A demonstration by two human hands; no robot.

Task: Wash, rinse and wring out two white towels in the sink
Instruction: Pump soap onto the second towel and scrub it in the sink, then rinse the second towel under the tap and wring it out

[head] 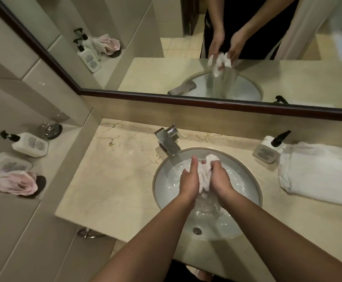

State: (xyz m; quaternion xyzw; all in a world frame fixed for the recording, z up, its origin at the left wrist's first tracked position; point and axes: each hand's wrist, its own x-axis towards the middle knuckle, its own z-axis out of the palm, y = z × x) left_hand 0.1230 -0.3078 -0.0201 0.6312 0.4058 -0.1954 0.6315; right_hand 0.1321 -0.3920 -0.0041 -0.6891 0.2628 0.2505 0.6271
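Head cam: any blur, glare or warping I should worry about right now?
Head view: strong wide-angle bend at mirror frame and counter; left-edge pink cloth smeared; glints on the water in the sink; towel between left hand and right hand soft but readable.

both bare forearms coming in from bottom of frame, angled toward each other, meeting over middle. left hand [189, 181] flat-ish, fingers straight and together pointing away from body, palm turned inward, pressing against white towel [204, 178]. right hand [220, 180] opposite it, fingers curled round towel, knuckles up, thumb side hard to see. hands close together, only bunched cloth between palms. wrists roughly level, slightly bent. no sleeves showing on either arm.
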